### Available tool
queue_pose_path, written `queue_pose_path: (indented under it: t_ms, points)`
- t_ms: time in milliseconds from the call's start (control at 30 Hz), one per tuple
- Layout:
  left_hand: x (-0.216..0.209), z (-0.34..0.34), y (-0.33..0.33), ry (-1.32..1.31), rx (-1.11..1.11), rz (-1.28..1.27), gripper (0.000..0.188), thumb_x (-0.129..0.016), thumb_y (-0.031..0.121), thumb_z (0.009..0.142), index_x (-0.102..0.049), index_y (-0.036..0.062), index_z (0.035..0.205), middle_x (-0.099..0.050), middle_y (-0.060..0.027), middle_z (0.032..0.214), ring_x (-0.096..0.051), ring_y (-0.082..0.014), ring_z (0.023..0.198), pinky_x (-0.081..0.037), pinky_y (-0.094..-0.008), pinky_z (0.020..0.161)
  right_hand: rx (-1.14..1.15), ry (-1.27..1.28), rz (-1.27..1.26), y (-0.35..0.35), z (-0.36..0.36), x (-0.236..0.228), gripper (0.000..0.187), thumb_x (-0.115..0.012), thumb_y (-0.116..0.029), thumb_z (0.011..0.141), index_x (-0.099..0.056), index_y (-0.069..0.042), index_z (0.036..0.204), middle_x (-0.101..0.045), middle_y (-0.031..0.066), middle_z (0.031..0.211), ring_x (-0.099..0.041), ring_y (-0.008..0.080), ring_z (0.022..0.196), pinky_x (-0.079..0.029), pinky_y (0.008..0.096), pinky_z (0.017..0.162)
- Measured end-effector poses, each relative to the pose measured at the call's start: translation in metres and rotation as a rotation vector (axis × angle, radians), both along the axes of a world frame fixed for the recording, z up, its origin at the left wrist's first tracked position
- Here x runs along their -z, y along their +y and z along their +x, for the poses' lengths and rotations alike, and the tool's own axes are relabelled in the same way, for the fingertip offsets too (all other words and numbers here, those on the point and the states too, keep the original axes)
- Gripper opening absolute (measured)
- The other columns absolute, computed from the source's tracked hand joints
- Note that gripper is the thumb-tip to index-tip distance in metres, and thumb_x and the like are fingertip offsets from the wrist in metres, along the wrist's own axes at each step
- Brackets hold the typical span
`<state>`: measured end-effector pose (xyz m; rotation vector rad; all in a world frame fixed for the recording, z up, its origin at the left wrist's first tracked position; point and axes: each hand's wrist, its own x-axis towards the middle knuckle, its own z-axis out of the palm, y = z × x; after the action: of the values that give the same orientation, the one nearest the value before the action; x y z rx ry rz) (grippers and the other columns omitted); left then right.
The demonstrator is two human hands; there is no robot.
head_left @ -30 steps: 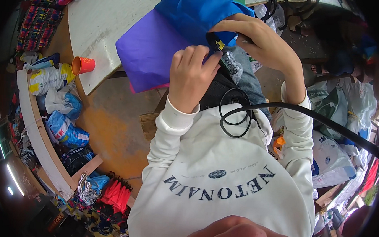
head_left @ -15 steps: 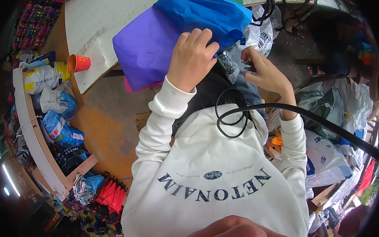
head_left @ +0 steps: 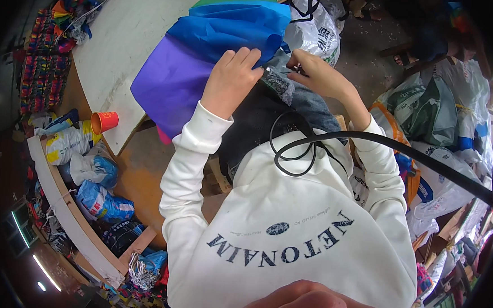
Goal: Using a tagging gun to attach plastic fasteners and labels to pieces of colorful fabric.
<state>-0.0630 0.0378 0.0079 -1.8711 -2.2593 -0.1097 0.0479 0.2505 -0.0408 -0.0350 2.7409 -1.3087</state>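
The left hand (head_left: 232, 81) curls at the purple-and-blue fabric (head_left: 169, 84), the right hand (head_left: 322, 77) half-curled nearby; whether either grips, I can't tell. Fabric overhangs the scuffed white table (head_left: 114, 55); leftward, a red-orange cup (head_left: 105, 122), then bags (head_left: 103, 202).

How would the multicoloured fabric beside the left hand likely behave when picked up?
The multicoloured fabric would probably droop rather than hold shape: its blue part is rumpled and its purple part overhangs the table. It looks thin, so likely light for its size. Its smooth, slightly shiny surface may slip easily.
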Motion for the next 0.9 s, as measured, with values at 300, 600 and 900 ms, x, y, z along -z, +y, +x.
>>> queue_pose_path:
  t_ms: [300, 600, 900]
  points:
    - [-0.014, -0.014, 0.003, 0.172, -0.039, 0.040, 0.020, -0.073, 0.009, 0.072, -0.069, 0.0135, 0.091, -0.052, -0.0028, 0.090, -0.053, -0.0187, 0.089, -0.042, -0.0328, 0.076, 0.026, 0.090, -0.024, 0.003, -0.006, 0.006, 0.022, -0.066, -0.014, 0.091, -0.054, 0.000, 0.103, -0.064, 0.0158, 0.099, -0.063, 0.0303, 0.093, -0.050, 0.0366, 0.081]
    - [-0.033, -0.026, 0.017, 0.107, -0.110, 0.244, 0.030, -0.082, 0.005, 0.065, -0.067, 0.0134, 0.090, -0.050, -0.0017, 0.088, -0.053, -0.0194, 0.087, -0.041, -0.0340, 0.075, 0.028, 0.164, -0.124, 0.009, -0.019, -0.004, 0.024, -0.071, -0.016, 0.088, -0.058, 0.001, 0.099, -0.066, 0.0140, 0.096, -0.064, 0.0282, 0.087, -0.051, 0.0358, 0.076]
    - [-0.036, -0.031, 0.025, 0.098, -0.126, 0.251, 0.034, -0.083, 0.005, 0.064, -0.067, 0.0138, 0.092, -0.050, -0.0014, 0.090, -0.053, -0.0196, 0.089, -0.041, -0.0346, 0.076, 0.171, 0.285, -0.151, 0.005, -0.012, -0.011, 0.022, -0.072, -0.009, 0.087, -0.058, 0.000, 0.101, -0.067, 0.0121, 0.100, -0.065, 0.0203, 0.091, -0.052, 0.0311, 0.080]
